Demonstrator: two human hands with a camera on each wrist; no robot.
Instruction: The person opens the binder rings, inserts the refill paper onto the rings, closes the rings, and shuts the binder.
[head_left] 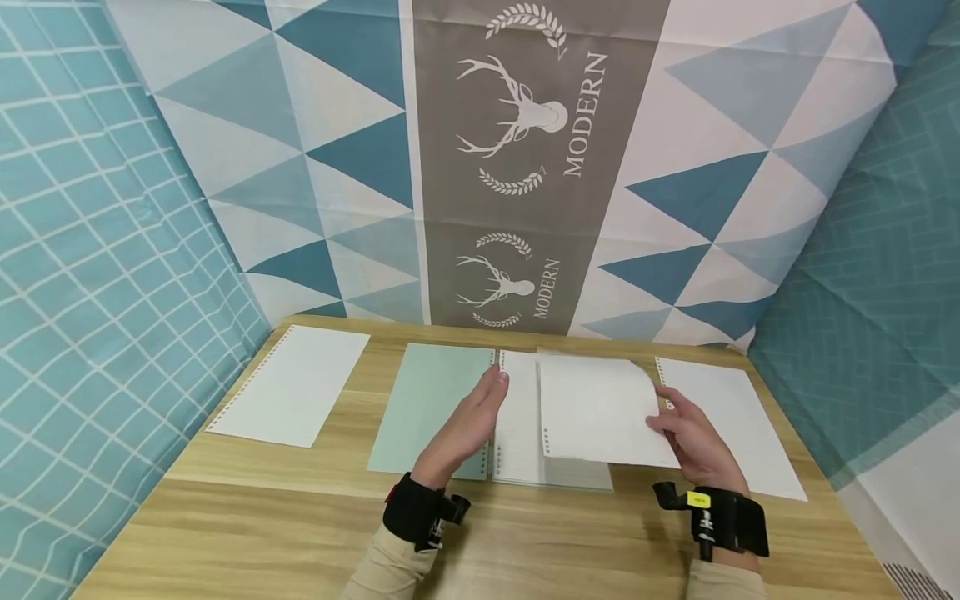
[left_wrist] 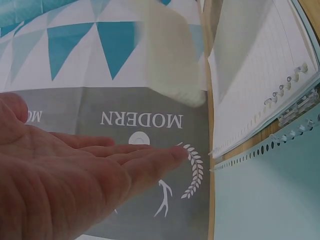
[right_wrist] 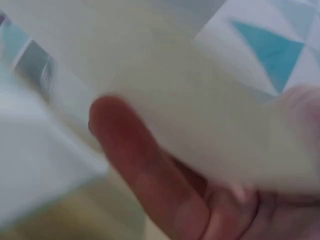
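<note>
While the right hand (head_left: 693, 437) pinches a loose sheet (head_left: 600, 410) above the open binder (head_left: 517, 425), the left hand (head_left: 468, 425) rests flat on its spine. Left wrist: fingers (left_wrist: 145, 160) straight, rings (left_wrist: 287, 85) near. Right wrist: blurred thumb (right_wrist: 145, 170) clamps sheet. Judged step: seating holes onto rings.

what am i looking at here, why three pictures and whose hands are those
These are one person's two bare hands, filmed at one moment by three cameras: one on the head looking down at a wooden table, and one strapped to each wrist. On the table lies an open ring binder with a pale green cover, plus a punched white sheet on the left and another on the right. The left hand is flat with straight fingers at the binder's rings. The right hand pinches a loose white sheet lifted over the binder. The right wrist view is a blurred close-up of that thumb on the paper.
</note>
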